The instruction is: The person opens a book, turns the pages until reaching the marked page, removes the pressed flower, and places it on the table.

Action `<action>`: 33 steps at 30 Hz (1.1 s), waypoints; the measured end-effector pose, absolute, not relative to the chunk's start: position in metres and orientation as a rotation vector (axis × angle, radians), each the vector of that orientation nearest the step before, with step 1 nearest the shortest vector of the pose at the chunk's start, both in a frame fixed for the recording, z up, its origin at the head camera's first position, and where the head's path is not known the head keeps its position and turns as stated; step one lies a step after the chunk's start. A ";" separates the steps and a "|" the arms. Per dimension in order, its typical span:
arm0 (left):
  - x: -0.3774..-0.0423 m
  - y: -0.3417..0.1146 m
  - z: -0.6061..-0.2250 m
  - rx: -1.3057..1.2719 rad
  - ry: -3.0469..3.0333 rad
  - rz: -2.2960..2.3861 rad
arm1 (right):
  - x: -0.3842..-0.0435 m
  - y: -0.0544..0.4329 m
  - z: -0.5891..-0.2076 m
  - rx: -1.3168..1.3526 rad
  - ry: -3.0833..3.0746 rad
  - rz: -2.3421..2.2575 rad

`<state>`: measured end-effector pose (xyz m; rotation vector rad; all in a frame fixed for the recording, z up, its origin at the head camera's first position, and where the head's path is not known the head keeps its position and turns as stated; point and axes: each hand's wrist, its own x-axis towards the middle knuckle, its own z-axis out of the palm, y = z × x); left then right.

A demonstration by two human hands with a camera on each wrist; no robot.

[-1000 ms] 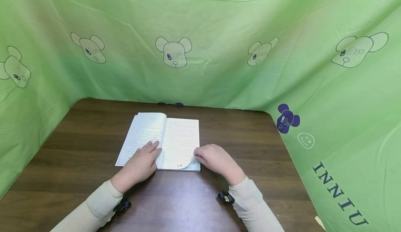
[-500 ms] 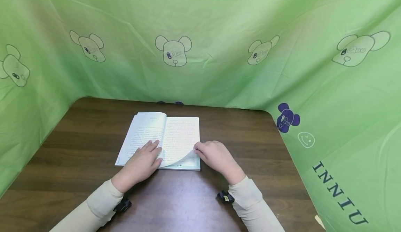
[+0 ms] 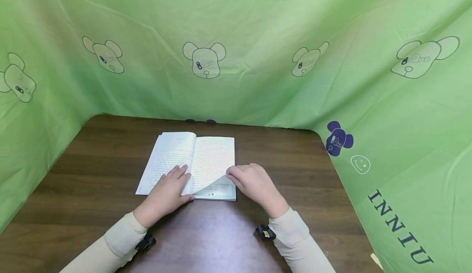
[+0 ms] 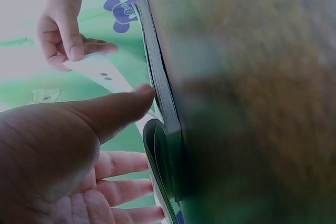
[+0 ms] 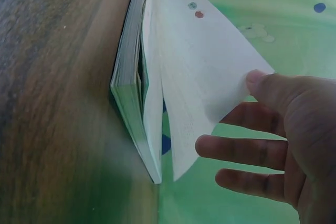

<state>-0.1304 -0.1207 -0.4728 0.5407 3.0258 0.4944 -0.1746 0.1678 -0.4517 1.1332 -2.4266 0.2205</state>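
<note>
An open book (image 3: 214,154) with printed white pages lies on the dark wooden table. My left hand (image 3: 166,193) rests flat on its left page, fingers spread, with the thumb at the bottom edge near the spine. At the book's right side, my right hand (image 3: 252,185) pinches the lower corner of a page (image 5: 210,51) between thumb and forefinger. That page is lifted and curves up, baring part of the page beneath. In the right wrist view the other fingers of this hand stand apart from the paper.
Brown wooden tabletop (image 3: 110,162) surrounds the book. A green curtain (image 3: 250,97) with printed bear heads hangs along the back and sides. Dark wrist devices (image 3: 266,232) are strapped at both cuffs.
My right hand has raised the page corner and drawn it slightly up and left, so more of the sheet below shows. My left thumb has shifted a little outward along the bottom edge.
</note>
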 end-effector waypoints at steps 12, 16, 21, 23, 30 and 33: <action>-0.130 -0.121 -0.475 0.555 3.080 0.469 | -0.174 0.167 -0.448 1.109 -2.327 0.268; -0.132 -0.121 -0.476 0.568 3.102 0.491 | -0.176 0.168 -0.448 1.083 -2.306 0.295; -0.133 -0.123 -0.478 0.567 3.169 0.577 | -0.177 0.168 -0.449 1.056 -2.321 0.305; -0.133 -0.123 -0.478 0.538 3.189 0.633 | -0.177 0.169 -0.451 1.049 -2.360 0.298; -0.134 -0.123 -0.477 0.450 3.225 0.745 | -0.175 0.169 -0.454 1.068 -2.594 0.253; -0.134 -0.124 -0.477 0.450 3.264 0.723 | -0.175 0.170 -0.455 1.093 -2.690 0.239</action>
